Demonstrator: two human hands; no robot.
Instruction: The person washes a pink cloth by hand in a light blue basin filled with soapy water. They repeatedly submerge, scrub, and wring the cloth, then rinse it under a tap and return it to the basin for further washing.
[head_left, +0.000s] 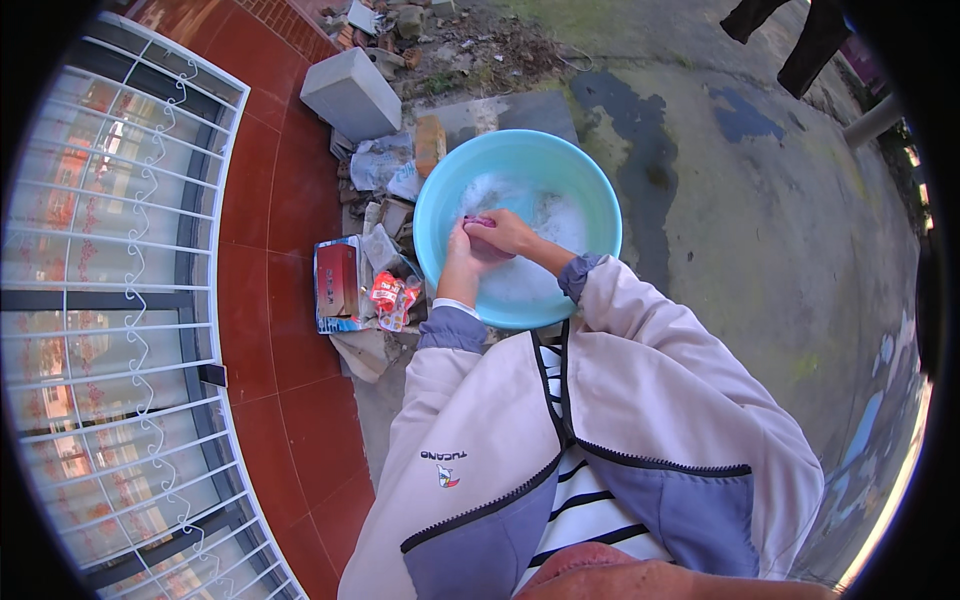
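A round light-blue plastic basin (592, 172) stands in front of me, holding water with white suds (564, 221). Over its near left part my two hands meet. My right hand (506, 231) is closed on a small purple-pink cloth (481, 221), with its thumb and fingers bunched at the top of it. Against the cloth from the left and below lies my left hand (469, 255), its fingers partly hidden behind my right hand. The lower part of the cloth shows dark between the palms. Both jacket sleeves are pushed back from the wrists.
Left of the basin are a red box (336, 279), orange-and-white plastic packaging (391, 296), a brick (430, 145) and rubble. A pale block (351, 94) stands beyond. A red tiled wall (300, 337) and a white window grille (217, 262) run along the left; wet concrete (675, 225) lies right.
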